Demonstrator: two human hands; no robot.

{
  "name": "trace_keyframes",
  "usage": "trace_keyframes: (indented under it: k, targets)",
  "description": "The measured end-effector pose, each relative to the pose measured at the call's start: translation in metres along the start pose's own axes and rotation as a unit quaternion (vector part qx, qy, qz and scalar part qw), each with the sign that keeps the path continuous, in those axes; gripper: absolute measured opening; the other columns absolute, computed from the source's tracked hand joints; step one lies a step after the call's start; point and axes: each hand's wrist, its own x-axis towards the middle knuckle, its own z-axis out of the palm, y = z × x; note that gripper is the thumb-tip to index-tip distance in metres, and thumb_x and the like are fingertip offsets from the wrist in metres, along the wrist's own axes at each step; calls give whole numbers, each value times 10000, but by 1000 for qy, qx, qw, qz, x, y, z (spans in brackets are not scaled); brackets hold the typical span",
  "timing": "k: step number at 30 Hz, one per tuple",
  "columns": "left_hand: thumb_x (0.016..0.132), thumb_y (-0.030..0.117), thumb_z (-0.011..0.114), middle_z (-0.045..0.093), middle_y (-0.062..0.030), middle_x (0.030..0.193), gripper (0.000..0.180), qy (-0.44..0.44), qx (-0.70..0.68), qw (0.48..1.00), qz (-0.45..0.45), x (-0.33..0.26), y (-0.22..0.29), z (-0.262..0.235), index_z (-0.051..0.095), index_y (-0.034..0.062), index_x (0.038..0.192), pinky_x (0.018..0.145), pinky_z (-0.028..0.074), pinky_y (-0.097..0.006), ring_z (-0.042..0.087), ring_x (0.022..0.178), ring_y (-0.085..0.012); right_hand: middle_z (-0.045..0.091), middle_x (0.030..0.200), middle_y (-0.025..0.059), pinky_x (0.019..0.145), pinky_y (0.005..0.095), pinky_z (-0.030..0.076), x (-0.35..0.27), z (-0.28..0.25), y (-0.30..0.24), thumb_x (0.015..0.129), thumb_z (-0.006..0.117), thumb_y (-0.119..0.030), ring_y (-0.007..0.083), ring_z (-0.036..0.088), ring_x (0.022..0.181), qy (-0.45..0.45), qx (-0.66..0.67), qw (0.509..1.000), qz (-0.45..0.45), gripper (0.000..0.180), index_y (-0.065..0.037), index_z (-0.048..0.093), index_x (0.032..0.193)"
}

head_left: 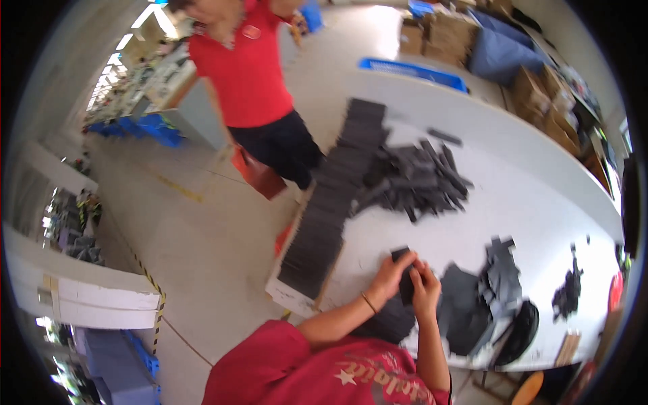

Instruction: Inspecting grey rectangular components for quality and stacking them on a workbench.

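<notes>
Both my hands are closed on a small black rectangular piece (406, 290), held over the white table (364, 246). My left hand (387, 277) grips its left side, and the fingers of my right hand (425, 287) pinch it from the right. More black material (388, 322) lies below my hands, partly hidden by my arms. Along the table's left edge runs a long row of overlapping black pieces (324, 216). Beyond my hands is a loose heap of black strips (418, 177). Flat black sheets (464, 307) and ragged black scraps (501, 275) are to the right.
A person in a red shirt (246, 74) stands past the table's far left side. A glossy black bundle (520, 332) and a small dark pile (568, 293) sit at the right. Beyond the table are a blue crate (412, 73) and cardboard boxes (451, 37).
</notes>
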Motion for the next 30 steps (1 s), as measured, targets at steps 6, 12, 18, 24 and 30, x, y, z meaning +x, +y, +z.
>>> trace_keyframes:
  k: [6, 12, 18, 24, 30]
  targets:
    - [930, 159, 620, 677, -105, 820, 167, -5, -156, 988, -19, 4, 17, 2, 613, -4, 961, 812, 539, -358, 681, 859, -246, 623, 766, 9, 718, 248, 456, 10, 11, -9, 907, 621, -100, 67, 526, 763, 6, -56, 997, -49, 117, 14, 641, 893]
    - [943, 168, 606, 680, -106, 838, 165, -19, -171, 984, -33, 0, -1, 1, 616, 6, 971, 831, 539, -373, 681, 897, -263, 628, 761, 7, 685, 239, 452, 3, 0, 2, 901, 629, -95, 57, 522, 738, 7, -39, 999, -21, 111, 14, 642, 884]
    - [928, 183, 617, 677, -116, 851, 176, -24, -194, 979, -51, -4, 1, 1, 606, 17, 985, 860, 524, -394, 668, 946, -276, 630, 740, 19, 676, 252, 459, 1, 0, 4, 894, 632, -93, 64, 532, 726, 6, -41, 999, -19, 111, 17, 646, 889]
    - [922, 179, 618, 674, -115, 850, 164, -20, -192, 980, -49, -2, 3, 4, 611, 19, 957, 856, 523, -392, 666, 951, -280, 648, 772, 35, 694, 257, 467, 6, -1, 7, 889, 635, -93, 73, 549, 738, 9, -45, 999, -15, 116, 20, 655, 905]
    - [930, 167, 605, 669, -132, 875, 169, 8, -232, 972, -38, 12, 0, -10, 609, -1, 949, 883, 520, -403, 665, 915, -278, 667, 852, 58, 704, 260, 492, 2, -7, 3, 901, 658, -151, 94, 595, 773, -22, -50, 998, -19, 194, 32, 654, 968]
